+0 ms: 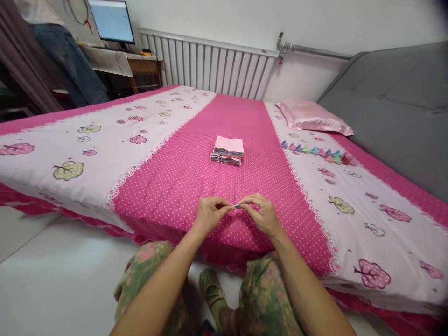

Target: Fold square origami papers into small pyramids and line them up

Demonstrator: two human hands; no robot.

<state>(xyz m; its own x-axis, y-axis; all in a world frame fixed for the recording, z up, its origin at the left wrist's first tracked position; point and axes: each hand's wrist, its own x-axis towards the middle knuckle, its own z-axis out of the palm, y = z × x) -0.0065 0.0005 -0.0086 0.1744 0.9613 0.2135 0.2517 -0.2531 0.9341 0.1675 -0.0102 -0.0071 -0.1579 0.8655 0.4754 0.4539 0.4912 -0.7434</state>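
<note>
Small, narrow piece, grey-blue and whitish, apparently folded paper (237, 206): located directly between the two sets of fingertips, in front of the person's body. It spans the short gap from one hand to the other. The visible part is longest left to right, nearly level in the view, so its long axis appears to run across the body, in line with the opposed fingertips. Folds too small to read; much of the piece may be covered by fingers.

Left hand (209, 213): thumb and forefinger pinched on the piece's left end. Right hand (262, 213): thumb and fingers pinched on its right end. Neither hand is nearer; both are in contact, tips almost meeting.

Support: bright pink bedspread band with white dots (182, 175) lies beneath the hands. Cannot tell whether the hands rest on the cloth or are held just above it.

Stack of square paper sheets, pale pink on top with mixed-colour edges (228, 145): straight ahead of the hands, slightly left of the piece, apart from both hands. Neither hand is clearly nearer to it.

Line of small, pointed, multicoloured folded-paper shapes (314, 150): ahead and to the right, on the white printed band; right hand is nearer, well apart. Pale pink satin pillow (313, 117) lies beyond the line.
</note>
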